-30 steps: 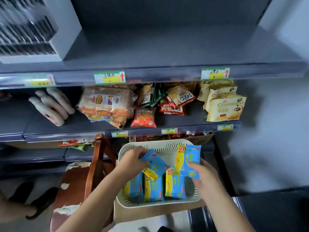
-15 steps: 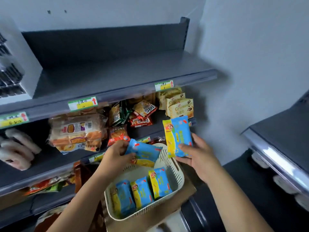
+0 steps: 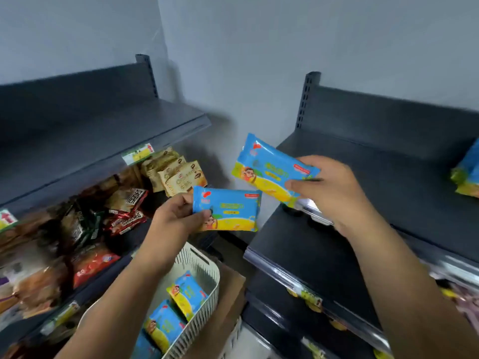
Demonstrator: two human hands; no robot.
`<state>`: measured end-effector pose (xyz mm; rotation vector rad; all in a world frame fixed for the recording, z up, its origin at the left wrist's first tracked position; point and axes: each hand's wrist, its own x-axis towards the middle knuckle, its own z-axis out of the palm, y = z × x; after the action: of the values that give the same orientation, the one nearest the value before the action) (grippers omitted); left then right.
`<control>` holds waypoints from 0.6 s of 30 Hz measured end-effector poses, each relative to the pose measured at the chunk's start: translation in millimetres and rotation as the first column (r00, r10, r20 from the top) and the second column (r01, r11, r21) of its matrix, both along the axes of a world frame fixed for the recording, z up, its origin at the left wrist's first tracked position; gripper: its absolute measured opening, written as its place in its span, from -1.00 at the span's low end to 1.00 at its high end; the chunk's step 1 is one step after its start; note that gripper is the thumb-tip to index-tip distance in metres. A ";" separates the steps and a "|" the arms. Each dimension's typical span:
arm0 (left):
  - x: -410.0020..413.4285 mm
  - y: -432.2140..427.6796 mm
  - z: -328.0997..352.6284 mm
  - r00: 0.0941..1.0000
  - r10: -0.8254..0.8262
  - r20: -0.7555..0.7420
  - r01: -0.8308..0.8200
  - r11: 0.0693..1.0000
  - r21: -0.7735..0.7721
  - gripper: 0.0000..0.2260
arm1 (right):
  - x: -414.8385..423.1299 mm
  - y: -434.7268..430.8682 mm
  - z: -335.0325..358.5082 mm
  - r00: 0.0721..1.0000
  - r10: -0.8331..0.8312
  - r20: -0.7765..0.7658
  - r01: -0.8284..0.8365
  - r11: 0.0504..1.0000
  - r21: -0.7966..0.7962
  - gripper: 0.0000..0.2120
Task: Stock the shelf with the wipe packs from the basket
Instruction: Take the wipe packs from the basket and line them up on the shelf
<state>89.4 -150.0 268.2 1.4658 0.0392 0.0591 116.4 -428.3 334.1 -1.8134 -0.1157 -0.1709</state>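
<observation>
Two bare forearms extend above the cream slatted plastic basket [image 3: 204,265]. The left hand [image 3: 176,218] pinches a blue-and-yellow plastic wipe pack [image 3: 230,208] by its short edge. The right hand [image 3: 331,193], higher and to the basket's right, grips a second such pack [image 3: 269,167], thumb on its face.

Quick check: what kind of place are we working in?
Probably a small shop: dark metal shelves with price tags on their front edges, packaged snacks on the left, matching wipe packs in a basket.

Red and green snack packets [image 3: 124,218] beside beige biscuit packs [image 3: 181,177], a price label [image 3: 138,154] above them
</observation>
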 end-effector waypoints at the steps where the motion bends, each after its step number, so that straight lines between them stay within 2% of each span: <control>1: 5.5 -14.1 5.5 0.999 -0.044 0.013 0.044 0.999 0.006 -0.82 | -5.5 -16.1 7.5 0.999 -0.033 0.024 0.033 0.999 -0.009 -0.69; 6: 26.3 -95.4 29.8 0.975 -0.211 0.073 0.211 0.977 0.001 -0.81 | -28.9 -94.3 35.5 0.978 -0.188 0.092 0.191 0.981 -0.031 -0.73; 11: 36.9 -185.6 50.0 0.928 -0.353 0.122 0.356 0.935 0.001 -0.84 | -53.8 -174.2 58.4 0.937 -0.322 0.136 0.329 0.944 -0.035 -0.67; 18: 46.0 -309.0 84.2 0.880 -0.434 0.193 0.435 0.899 0.039 -0.85 | -79.1 -286.7 84.7 0.855 -0.465 0.227 0.494 0.864 -0.092 -0.73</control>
<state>135.4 -458.9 352.3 1.4264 -0.4535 -0.1637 37.3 -715.0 418.8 -1.9416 0.1978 -0.7195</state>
